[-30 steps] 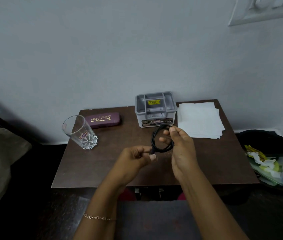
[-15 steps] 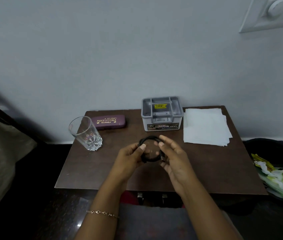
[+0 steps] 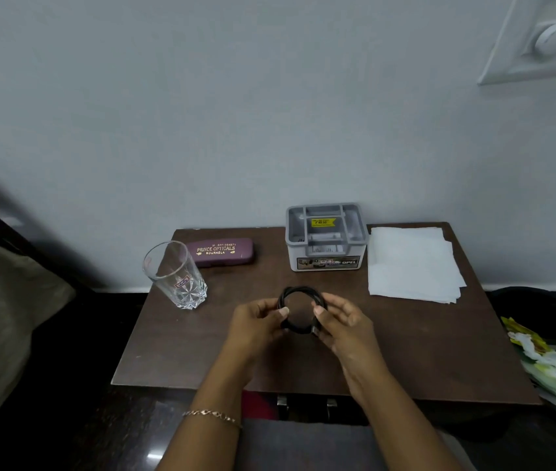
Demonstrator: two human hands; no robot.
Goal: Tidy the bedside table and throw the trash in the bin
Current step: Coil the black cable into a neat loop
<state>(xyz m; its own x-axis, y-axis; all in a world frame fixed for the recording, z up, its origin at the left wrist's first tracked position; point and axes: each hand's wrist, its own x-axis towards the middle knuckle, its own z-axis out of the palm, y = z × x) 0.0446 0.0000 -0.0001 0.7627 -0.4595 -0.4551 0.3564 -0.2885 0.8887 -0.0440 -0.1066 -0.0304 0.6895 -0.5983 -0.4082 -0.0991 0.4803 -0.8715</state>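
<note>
The black cable (image 3: pixel 300 293) is wound into a small round coil of several thin, matte loops, with a plug end showing at its near side. It sits between the two hands over the middle of the worktop (image 3: pixel 405 351); whether its underside touches the wood cannot be told. The left hand (image 3: pixel 256 321) pinches the coil's left side, thumb on the inside of the ring. The right hand (image 3: pixel 344 324) pinches the right side in the same way, its other fingers loosely spread behind.

The worktop is a dark brown, flat, square board with a dull grain. On its far left corner lies a long maroon spectacle case (image 3: pixel 220 252) with gold lettering. Just in front of that stands a clear tumbler (image 3: pixel 176 277) with a cut, faceted base. A grey plastic organiser box (image 3: pixel 325 236), divided into compartments and carrying a yellow sticker, stands at the back. A stack of white paper sheets (image 3: pixel 412 263) lies flat just to its right. Off the right edge is a black bin (image 3: pixel 541 307) holding yellow-green and white wrappers (image 3: pixel 548 358). A thin chain bracelet (image 3: pixel 212 414) circles the left wrist.

A second ago the right hand held the coil upright while the left pinched a loose end. Half a second ago the left hand gripped it with the right fingers laid over it. Now both hands grip the closed ring, one on each side.
</note>
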